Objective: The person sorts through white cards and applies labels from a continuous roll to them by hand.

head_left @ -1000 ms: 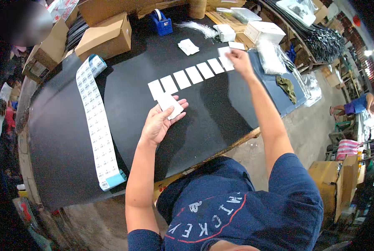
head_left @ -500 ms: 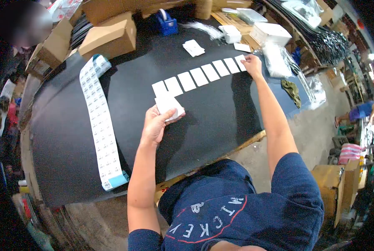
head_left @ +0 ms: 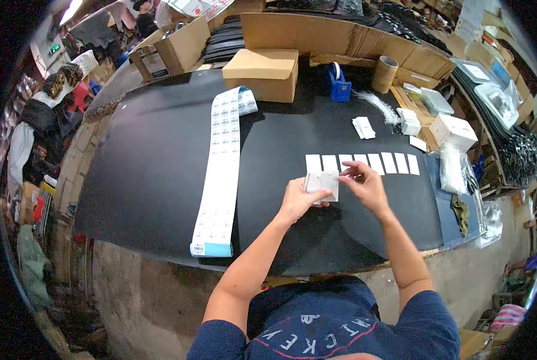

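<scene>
My left hand [head_left: 297,198] holds a small stack of white cards [head_left: 322,184] above the black table [head_left: 154,162]. My right hand [head_left: 364,185] has come up beside it, and its fingertips pinch the top card's right edge. Just beyond both hands, a row of several white cards [head_left: 364,163] lies flat on the table, running to the right. A long strip of printed labels [head_left: 219,174] stretches down the table to the left of my left hand.
A cardboard box [head_left: 262,73] stands at the back of the table, with a blue tape dispenser [head_left: 339,83] and a cardboard tube [head_left: 384,73] to its right. White boxes [head_left: 453,130], a loose card pile [head_left: 363,127] and clear bags [head_left: 450,168] sit at the right.
My right hand left the far end of the card row and came back to the stack in my left hand. The head view swung, so the table now lies level.
</scene>
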Tool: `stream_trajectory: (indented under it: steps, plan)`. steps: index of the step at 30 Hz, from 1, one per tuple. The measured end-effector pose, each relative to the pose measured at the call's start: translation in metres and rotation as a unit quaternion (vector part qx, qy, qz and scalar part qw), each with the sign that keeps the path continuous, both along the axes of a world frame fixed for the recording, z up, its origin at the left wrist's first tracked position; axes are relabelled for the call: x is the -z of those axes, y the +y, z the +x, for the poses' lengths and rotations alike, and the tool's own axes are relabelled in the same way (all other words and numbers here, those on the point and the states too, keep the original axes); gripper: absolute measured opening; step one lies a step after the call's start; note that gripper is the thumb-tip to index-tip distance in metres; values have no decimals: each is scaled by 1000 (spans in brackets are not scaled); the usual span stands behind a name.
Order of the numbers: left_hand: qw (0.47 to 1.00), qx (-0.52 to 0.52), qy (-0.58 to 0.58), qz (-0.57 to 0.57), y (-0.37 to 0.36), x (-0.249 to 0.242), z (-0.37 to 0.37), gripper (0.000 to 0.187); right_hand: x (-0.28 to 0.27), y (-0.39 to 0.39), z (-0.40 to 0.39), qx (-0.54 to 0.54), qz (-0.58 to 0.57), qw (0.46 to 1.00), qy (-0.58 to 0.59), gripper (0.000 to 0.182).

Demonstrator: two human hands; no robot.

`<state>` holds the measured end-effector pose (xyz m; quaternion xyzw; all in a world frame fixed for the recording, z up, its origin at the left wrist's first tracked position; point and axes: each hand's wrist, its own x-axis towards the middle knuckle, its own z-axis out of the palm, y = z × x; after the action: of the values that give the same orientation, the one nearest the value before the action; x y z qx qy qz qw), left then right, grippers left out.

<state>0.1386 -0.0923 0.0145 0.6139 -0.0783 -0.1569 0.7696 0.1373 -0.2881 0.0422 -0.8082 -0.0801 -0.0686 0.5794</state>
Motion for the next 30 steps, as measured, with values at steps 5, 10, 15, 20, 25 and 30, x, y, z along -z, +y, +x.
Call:
stream_trajectory:
  steps: [5,10,15,20,25,30]
  plan:
    - [999,-16,-16,-30,8,5,8,26,0,27,1,31,43,999,4,22]
    - [999,-37,-26,-1,10,1,8,26,2,32,1,46,-7,999,-26,21]
    - [999,-11,-41,-12,11,0,11,24,1,34,-2,12,26,999,-19,20]
    - [999,-43,-16,-26,22,-8,14,20,4,31,1,51,17,998,-31,19]
    - [975,-191,39,-109,42,-1,27,29,32,28,3,2,-26,997,72,21]
    - [966,-153,72,-193,40,8,31,35,38,40,11,11,-64,997,38,22]
